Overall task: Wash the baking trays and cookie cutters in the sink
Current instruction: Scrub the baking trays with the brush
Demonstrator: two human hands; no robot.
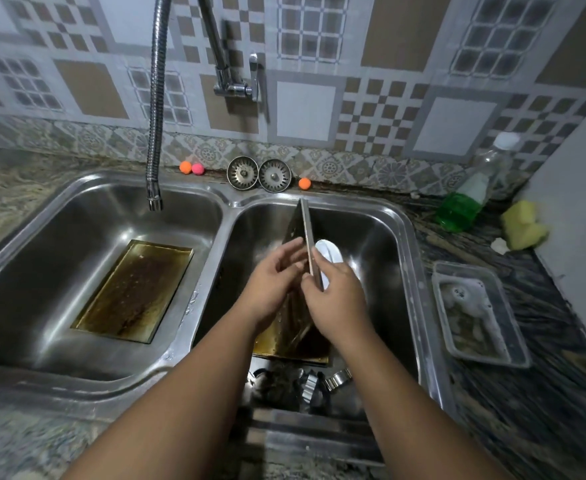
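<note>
A baking tray [306, 226] stands on edge in the right sink basin [381, 237], seen almost edge-on. My right hand [333, 292] grips its near rim from the right. My left hand [277, 275] lies against its left face with the fingers straight. A second greasy tray [295, 348] lies flat beneath them in the same basin. A third, brown-stained tray [135, 289] lies flat in the left basin [42, 258]. Metal cookie cutters [322, 382] sit at the near end of the right basin. Something white [329, 252] shows behind my right hand.
The flexible faucet hose [154, 133] hangs over the left basin. Two sink strainers [258, 173] and small coloured balls [191, 168] sit on the back ledge. On the right counter are a green soap bottle [464, 202], a yellow sponge [523, 225] and a clear container of soapy water [475, 306].
</note>
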